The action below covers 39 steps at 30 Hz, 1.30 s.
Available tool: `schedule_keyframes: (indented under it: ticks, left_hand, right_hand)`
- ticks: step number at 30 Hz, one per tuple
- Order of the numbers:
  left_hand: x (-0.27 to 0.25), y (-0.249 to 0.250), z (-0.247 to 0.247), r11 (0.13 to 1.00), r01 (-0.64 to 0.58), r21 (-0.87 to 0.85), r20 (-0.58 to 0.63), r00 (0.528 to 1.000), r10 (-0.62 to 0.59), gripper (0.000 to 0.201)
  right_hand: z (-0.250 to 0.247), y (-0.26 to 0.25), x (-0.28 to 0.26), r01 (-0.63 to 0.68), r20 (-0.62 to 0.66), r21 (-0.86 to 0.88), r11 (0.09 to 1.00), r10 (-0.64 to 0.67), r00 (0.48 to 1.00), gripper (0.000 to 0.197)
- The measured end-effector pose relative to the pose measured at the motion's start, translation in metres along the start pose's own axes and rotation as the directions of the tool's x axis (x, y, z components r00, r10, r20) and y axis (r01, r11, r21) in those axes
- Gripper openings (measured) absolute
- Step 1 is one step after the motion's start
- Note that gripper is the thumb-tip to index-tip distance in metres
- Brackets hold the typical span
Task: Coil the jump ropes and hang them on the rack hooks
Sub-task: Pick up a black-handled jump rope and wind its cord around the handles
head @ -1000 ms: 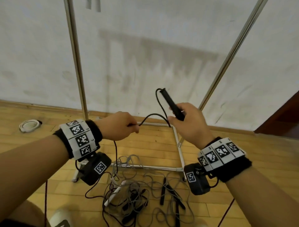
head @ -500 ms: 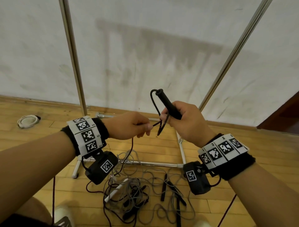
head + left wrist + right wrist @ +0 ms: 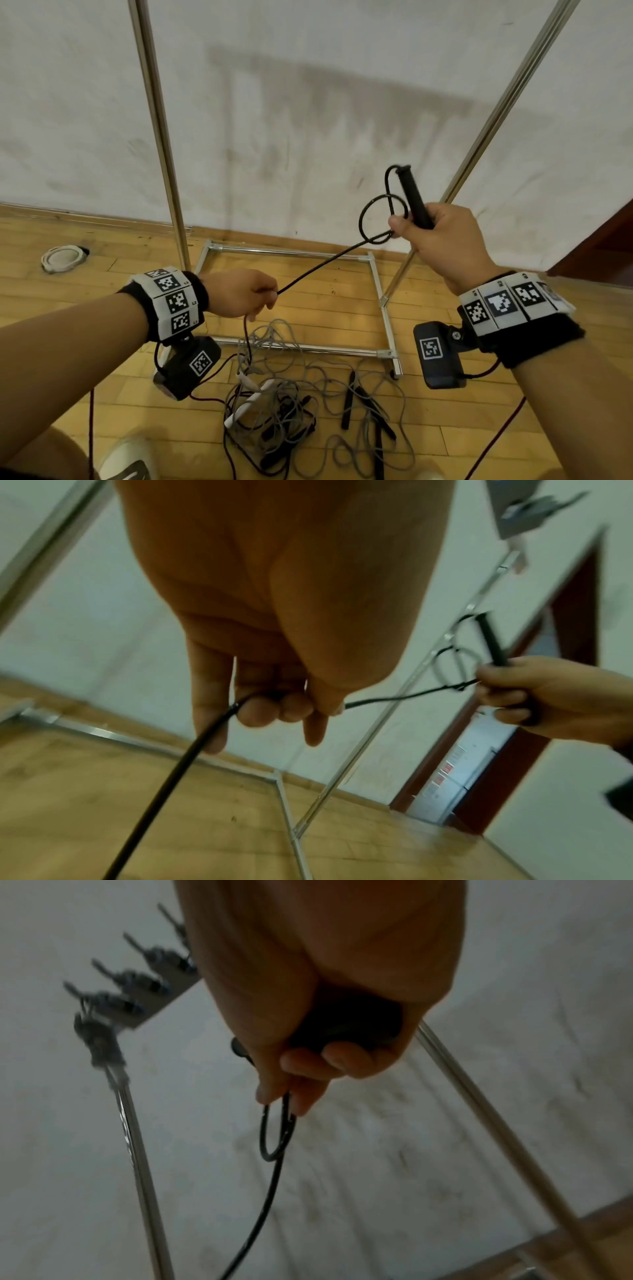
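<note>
Your right hand [image 3: 445,240] clenches the black rope's handle [image 3: 414,198] with one small loop [image 3: 380,219] pinched beside it; your left hand [image 3: 239,291] grips the black rope [image 3: 318,270] below it. Coiling has barely begun, the other ropes [image 3: 301,404] lie tangled under the handle, and nothing is hung.

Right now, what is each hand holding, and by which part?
Both hold one black jump rope. The right hand grips its handle and pinches a small loop of cord; the left hand grips the cord farther along.
</note>
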<state>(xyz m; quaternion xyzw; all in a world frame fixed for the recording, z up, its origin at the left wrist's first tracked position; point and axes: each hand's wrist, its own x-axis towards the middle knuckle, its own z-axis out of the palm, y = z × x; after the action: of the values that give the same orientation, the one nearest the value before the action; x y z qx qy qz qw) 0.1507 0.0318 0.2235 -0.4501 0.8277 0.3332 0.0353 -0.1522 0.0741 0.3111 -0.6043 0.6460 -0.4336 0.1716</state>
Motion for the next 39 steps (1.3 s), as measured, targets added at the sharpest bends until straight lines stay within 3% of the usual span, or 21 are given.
schedule_keyframes:
  ticks: [3,7,10,13,15,19,21,24,30,35,39]
  left_hand:
    - [-0.002,0.006,-0.004,0.994,0.025,0.102,-0.075,0.997,-0.017,0.030]
    - [-0.007,0.027,-0.010,0.993,-0.039,0.111,-0.149,0.987,0.056,0.032]
    - [-0.010,0.048,-0.012,0.985,-0.140,0.099,-0.224,0.961,0.159,0.033]
    - [-0.015,0.065,-0.016,0.965,-0.244,0.090,-0.266,0.928,0.260,0.030]
    - [-0.016,0.071,-0.020,0.956,-0.283,0.074,-0.339,0.895,0.291,0.031]
    - [-0.013,0.070,-0.023,0.965,-0.260,-0.013,-0.482,0.847,0.222,0.032]
    - [-0.013,0.067,-0.023,0.963,-0.254,-0.089,-0.444,0.876,0.190,0.031]
    - [-0.013,0.060,-0.015,0.946,-0.272,-0.176,-0.266,0.938,0.220,0.023]
    - [0.001,0.029,0.007,0.991,-0.117,-0.060,-0.007,0.993,0.116,0.022]
    - [0.004,0.003,0.009,0.996,-0.012,-0.087,0.033,0.999,0.015,0.028]
    - [0.005,0.001,0.002,0.998,0.004,-0.063,-0.047,0.999,-0.007,0.030]
  right_hand:
    - [0.003,0.021,-0.001,-0.101,0.004,-0.230,0.968,0.104,0.995,0.030]
    - [0.014,0.025,-0.009,-0.079,-0.001,-0.364,0.928,0.085,0.996,0.033]
    - [0.028,0.016,-0.019,0.058,0.157,-0.288,0.956,-0.012,0.987,0.019]
    - [0.042,0.003,-0.031,0.259,0.311,-0.186,0.948,-0.193,0.931,0.030]
    - [0.049,-0.005,-0.037,0.339,0.357,-0.109,0.934,-0.281,0.891,0.025]
    - [0.056,-0.013,-0.044,0.159,0.417,0.034,0.987,-0.159,0.895,0.005]
    - [0.056,-0.012,-0.042,0.126,0.380,0.016,0.992,-0.123,0.917,0.005]
    - [0.056,-0.012,-0.035,0.159,0.314,-0.047,0.986,-0.136,0.940,0.015]
    - [0.045,-0.017,-0.022,0.189,0.183,-0.047,0.981,-0.178,0.967,0.019]
    - [0.024,-0.012,-0.010,0.154,0.036,-0.062,0.986,-0.152,0.988,0.018]
    - [0.013,0.004,-0.006,0.039,0.103,-0.072,0.997,-0.032,0.994,0.018]
